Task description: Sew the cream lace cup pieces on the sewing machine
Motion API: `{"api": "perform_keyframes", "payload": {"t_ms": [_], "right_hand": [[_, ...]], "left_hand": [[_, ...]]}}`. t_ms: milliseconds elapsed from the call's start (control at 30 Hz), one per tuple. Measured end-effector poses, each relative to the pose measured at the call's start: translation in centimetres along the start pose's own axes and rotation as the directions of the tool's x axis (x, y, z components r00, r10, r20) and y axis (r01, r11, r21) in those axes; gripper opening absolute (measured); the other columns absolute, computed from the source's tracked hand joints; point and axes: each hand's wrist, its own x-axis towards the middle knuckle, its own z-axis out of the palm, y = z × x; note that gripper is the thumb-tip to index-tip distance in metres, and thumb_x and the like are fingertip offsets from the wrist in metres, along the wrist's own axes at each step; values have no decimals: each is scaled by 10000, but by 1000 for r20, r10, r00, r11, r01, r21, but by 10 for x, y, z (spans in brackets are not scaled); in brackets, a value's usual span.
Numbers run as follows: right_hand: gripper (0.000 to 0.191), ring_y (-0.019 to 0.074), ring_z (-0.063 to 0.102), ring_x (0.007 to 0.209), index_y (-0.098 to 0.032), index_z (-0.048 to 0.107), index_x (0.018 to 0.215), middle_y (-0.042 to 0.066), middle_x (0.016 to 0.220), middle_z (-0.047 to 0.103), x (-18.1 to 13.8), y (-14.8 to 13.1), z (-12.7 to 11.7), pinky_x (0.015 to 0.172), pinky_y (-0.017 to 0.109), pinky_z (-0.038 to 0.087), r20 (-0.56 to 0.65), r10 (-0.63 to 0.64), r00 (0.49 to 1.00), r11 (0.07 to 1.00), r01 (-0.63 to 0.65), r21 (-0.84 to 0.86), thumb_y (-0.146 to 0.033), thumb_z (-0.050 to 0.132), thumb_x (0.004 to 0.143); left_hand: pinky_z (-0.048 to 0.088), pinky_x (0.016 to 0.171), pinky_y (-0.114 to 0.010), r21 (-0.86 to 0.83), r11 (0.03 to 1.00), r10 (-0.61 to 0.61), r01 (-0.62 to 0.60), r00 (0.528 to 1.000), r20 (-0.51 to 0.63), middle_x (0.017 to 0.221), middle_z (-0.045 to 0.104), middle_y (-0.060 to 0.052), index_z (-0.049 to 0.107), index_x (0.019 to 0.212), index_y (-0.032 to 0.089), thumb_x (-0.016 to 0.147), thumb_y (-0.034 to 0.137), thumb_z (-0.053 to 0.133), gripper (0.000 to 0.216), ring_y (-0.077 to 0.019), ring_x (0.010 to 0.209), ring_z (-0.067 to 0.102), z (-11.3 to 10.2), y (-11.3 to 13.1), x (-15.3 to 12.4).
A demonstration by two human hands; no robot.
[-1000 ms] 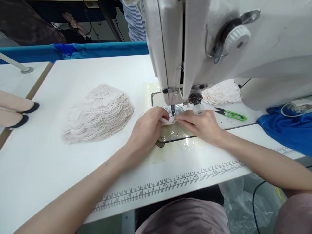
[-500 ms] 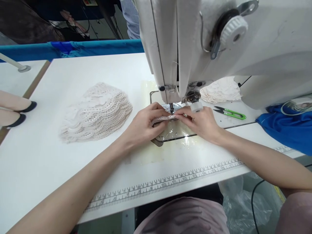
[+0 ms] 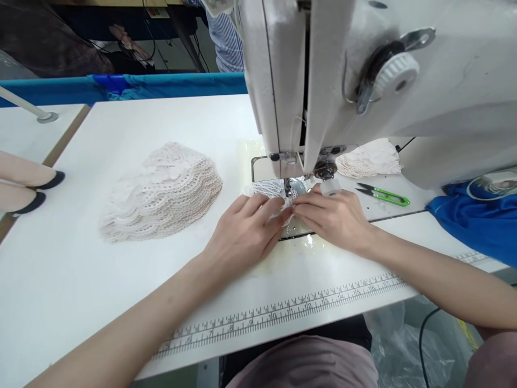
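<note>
A piece of white lace lies under the presser foot of a white sewing machine. My left hand is closed on the lace's near edge, just left of and in front of the foot. Close beside it, my right hand pinches the same edge on the right, fingertips almost touching the left ones. The fingers cover part of the lace. To the left, a stack of lace pieces rests on the white table.
More lace lies behind the machine head. Green-handled thread snips and blue cloth are at the right. A printed ruler runs along the front edge. Two padded rods stick in at left. Another person's striped sleeve shows beyond.
The lace, earlier folded narrow between my fingers, now lies spread under the presser foot. My left hand has turned palm-down over its near edge. The view has shifted slightly.
</note>
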Motion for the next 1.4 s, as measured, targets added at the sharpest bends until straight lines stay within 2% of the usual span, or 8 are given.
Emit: {"api": "perform_keyframes", "payload": {"t_ms": [67, 200, 533, 733, 900, 1033, 1200, 1400], "right_hand": [[211, 112, 583, 694, -178, 718, 778, -33, 869, 741, 0, -1, -1, 503, 258, 295, -26, -56, 998, 997, 55, -63, -87, 548, 862], [222, 119, 571, 714, -174, 706, 783, -28, 856, 739, -2, -2, 0, 520, 278, 274, -23, -97, 995, 988, 93, -123, -52, 533, 850], [226, 133, 551, 736, -168, 707, 800, 0, 856, 734, -3, -2, 2, 559, 284, 282, -3, -103, 995, 985, 101, -137, -59, 518, 860], [212, 148, 557, 741, -146, 718, 874, 29, 876, 738, 0, -1, 2, 568, 293, 293, 17, -94, 995, 984, 95, -148, -75, 518, 864], [225, 170, 576, 797, -156, 719, 928, 36, 910, 743, 0, 2, 3, 593, 303, 317, 62, -67, 996, 983, 76, -167, -101, 507, 880], [227, 174, 593, 820, -166, 717, 945, 34, 935, 744, -1, 2, 2, 626, 311, 341, 85, -52, 995, 981, 66, -181, -124, 499, 893], [226, 165, 599, 789, -164, 714, 947, 32, 928, 745, -2, 0, 0, 650, 315, 349, 74, -87, 993, 984, 98, -149, -134, 496, 896], [213, 153, 588, 766, -181, 717, 914, 6, 949, 744, -2, 0, -1, 674, 312, 347, 64, -104, 992, 978, 114, -172, -169, 505, 903]], "left_hand": [[435, 706, -373, 124, 992, 31, -30, 1000, -1, 1136, 682, -70, 646, 1112, 162, 888, 176, 546, 246, -247, 991, 609, -4, 6, -2], [425, 791, -375, 166, 986, 25, -31, 999, 43, 1127, 694, -67, 626, 1130, 151, 908, 158, 524, 244, -239, 1128, 593, -9, 11, -3], [419, 827, -388, 145, 989, 5, -11, 999, 45, 1137, 689, -59, 599, 1142, 184, 921, 168, 507, 239, -235, 1172, 579, -6, 7, -3], [388, 862, -404, 148, 989, -26, 23, 999, 22, 1124, 696, -39, 603, 1131, 216, 930, 179, 497, 230, -225, 1156, 586, -3, 2, 1], [378, 861, -419, 131, 991, -31, 27, 999, 29, 1134, 692, -57, 617, 1136, 199, 927, 171, 493, 244, -241, 1161, 582, 0, -3, 2], [382, 874, -445, 108, 993, -50, 46, 998, 35, 1173, 671, -70, 609, 1172, 208, 925, 168, 481, 281, -270, 1175, 570, -3, 3, 0], [387, 860, -426, 120, 993, -18, 14, 999, 36, 1151, 681, -65, 608, 1171, 201, 915, 157, 495, 283, -245, 1142, 595, -10, 13, -6], [393, 864, -431, 113, 994, -19, 13, 998, 51, 1146, 684, -64, 613, 1158, 196, 925, 171, 484, 268, -241, 1125, 606, -10, 11, -5]]}}
